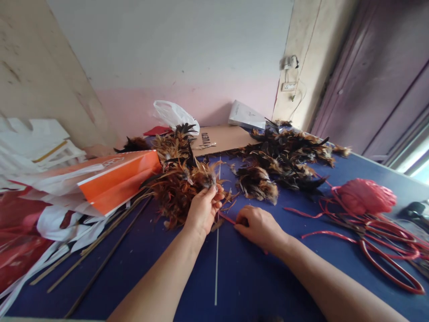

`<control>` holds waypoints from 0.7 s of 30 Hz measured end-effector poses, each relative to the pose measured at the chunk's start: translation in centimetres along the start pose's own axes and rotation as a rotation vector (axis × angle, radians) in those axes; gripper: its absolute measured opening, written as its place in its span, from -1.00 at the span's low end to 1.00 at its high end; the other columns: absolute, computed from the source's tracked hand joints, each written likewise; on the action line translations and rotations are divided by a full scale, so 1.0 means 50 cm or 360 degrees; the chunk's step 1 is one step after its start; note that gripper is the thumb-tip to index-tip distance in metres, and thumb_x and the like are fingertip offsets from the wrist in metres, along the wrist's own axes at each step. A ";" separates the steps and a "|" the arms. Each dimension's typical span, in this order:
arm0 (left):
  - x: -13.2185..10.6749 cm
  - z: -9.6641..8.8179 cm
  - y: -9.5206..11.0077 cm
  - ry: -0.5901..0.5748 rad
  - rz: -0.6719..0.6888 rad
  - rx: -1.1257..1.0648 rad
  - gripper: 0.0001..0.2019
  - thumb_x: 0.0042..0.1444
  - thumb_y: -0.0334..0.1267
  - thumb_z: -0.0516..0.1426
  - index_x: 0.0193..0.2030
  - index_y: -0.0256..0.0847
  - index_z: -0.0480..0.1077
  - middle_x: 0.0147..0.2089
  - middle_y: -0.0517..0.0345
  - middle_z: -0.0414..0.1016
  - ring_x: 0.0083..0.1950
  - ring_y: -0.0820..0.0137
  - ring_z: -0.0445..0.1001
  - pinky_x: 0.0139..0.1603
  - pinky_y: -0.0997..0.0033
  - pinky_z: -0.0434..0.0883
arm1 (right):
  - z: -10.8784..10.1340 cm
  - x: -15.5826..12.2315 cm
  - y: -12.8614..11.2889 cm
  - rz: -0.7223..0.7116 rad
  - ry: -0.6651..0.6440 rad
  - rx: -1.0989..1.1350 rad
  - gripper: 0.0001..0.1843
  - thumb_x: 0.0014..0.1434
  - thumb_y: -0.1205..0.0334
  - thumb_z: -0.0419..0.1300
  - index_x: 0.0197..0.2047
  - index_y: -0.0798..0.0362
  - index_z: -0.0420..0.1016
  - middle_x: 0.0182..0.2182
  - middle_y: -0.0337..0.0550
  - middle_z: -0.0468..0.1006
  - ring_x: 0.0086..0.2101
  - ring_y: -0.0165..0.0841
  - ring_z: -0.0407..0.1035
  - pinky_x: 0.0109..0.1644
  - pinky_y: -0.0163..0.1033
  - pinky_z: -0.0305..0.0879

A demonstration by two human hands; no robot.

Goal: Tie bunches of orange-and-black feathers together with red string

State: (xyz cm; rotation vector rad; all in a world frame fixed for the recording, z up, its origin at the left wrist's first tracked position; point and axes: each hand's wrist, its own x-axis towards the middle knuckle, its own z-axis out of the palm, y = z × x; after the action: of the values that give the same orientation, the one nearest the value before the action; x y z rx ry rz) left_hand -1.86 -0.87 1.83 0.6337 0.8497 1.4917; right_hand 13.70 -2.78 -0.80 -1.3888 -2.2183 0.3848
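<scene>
My left hand [204, 208] is closed, its thumb and fingers pinching a small bunch of brown feathers [208, 175] by the base. Just right of it, my right hand [259, 226] is curled closed on a red plastic string [228, 218]. The string runs from under the left hand into the right fingers, and a short end shows below the right palm. Behind and left of my left hand lies a big heap of reddish-brown feathers [174, 192]. A tied-looking feather bundle [258, 183] rests beyond my right hand.
More dark feathers [295, 147] cover the back right of the blue table [258, 286]. At right are a red string ball [367, 196] and red-handled scissors [392, 268]. Thin sticks [107, 258] and an orange-white bag [120, 179] lie left. Cardboard [228, 136] lies at the back.
</scene>
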 end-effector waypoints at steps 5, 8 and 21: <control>-0.001 0.000 -0.002 0.0009 0.0023 0.0027 -0.94 -0.09 -0.37 0.17 -0.44 -0.33 0.42 -0.43 0.13 0.43 -0.50 0.57 0.35 -0.59 0.64 0.19 | -0.019 0.004 0.004 0.0083 0.0215 -0.0034 -0.86 -0.03 0.31 0.05 -0.50 0.06 0.42 -0.51 -0.21 0.46 -0.47 -0.42 0.29 -0.39 -0.36 0.12; -0.003 0.000 -0.007 0.0051 0.0024 0.0084 -0.94 -0.10 -0.36 0.18 -0.43 -0.31 0.43 -0.36 0.11 0.45 -0.44 0.56 0.38 -0.56 0.63 0.22 | -0.040 0.008 0.007 0.0152 0.0443 -0.0015 -0.85 0.00 0.27 0.03 -0.48 0.06 0.41 -0.48 -0.20 0.46 -0.46 -0.41 0.30 -0.39 -0.35 0.13; -0.015 0.006 -0.036 -0.0267 -0.0229 0.0106 -0.88 -0.11 -0.33 0.21 -0.39 -0.33 0.46 -0.34 0.04 0.49 -0.31 0.46 0.43 -0.30 0.51 0.34 | -0.037 -0.013 -0.035 -0.0065 0.0350 -0.0446 -0.80 0.10 0.27 -0.02 -0.41 0.04 0.41 -0.41 -0.19 0.44 -0.47 -0.45 0.31 -0.46 -0.38 0.04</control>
State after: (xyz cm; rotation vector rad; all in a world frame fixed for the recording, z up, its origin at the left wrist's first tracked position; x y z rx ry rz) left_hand -0.49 -1.62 0.61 0.7213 0.8002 1.2669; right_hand 13.64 -4.15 1.43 -1.4444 -2.1721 -0.0955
